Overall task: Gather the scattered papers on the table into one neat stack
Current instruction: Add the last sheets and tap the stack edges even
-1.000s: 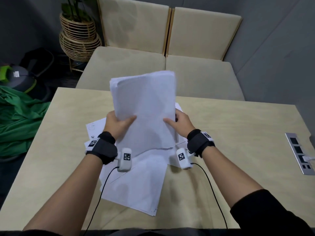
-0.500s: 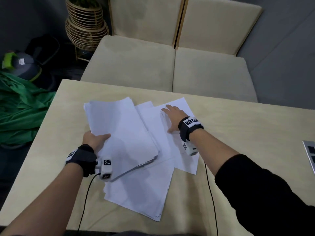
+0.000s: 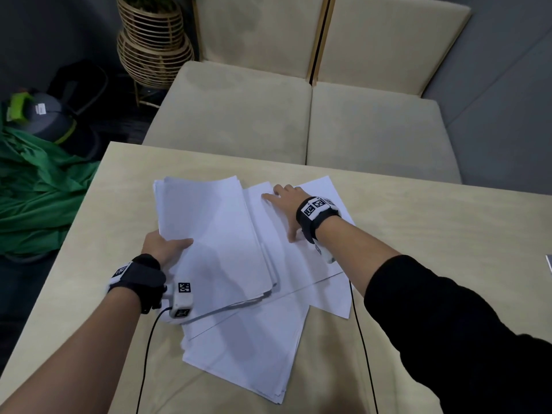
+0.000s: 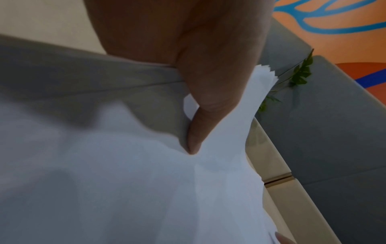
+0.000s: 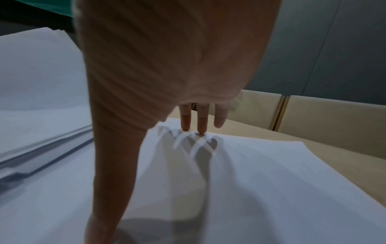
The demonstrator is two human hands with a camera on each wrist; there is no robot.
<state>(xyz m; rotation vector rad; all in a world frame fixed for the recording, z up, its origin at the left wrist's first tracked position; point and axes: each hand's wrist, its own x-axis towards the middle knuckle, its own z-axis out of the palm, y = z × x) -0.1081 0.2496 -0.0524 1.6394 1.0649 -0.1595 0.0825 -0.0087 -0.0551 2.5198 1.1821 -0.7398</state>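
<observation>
A thick stack of white papers [image 3: 215, 234] lies slanted on the light wood table [image 3: 433, 249]. My left hand [image 3: 167, 249] grips its near left edge, thumb [image 4: 194, 137] on top of the stack [image 4: 125, 181]. Loose sheets [image 3: 313, 264] lie to the right of the stack. My right hand [image 3: 286, 204] rests spread on them, fingertips [image 5: 201, 130] pressing the loose sheets [image 5: 250, 181] down. Another loose pile [image 3: 248, 354] sticks out toward me from under the stack.
A beige sofa [image 3: 298, 115] stands right behind the table's far edge. A woven plant stand [image 3: 152, 46], green cloth [image 3: 38, 186] and a grey bin [image 3: 44, 115] are on the floor at the left. Cables run from both wrists across the near table.
The stack, held upright in both hands a second ago, now lies on the table in my left hand. My right hand let go and moved onto the loose sheets at the right.
</observation>
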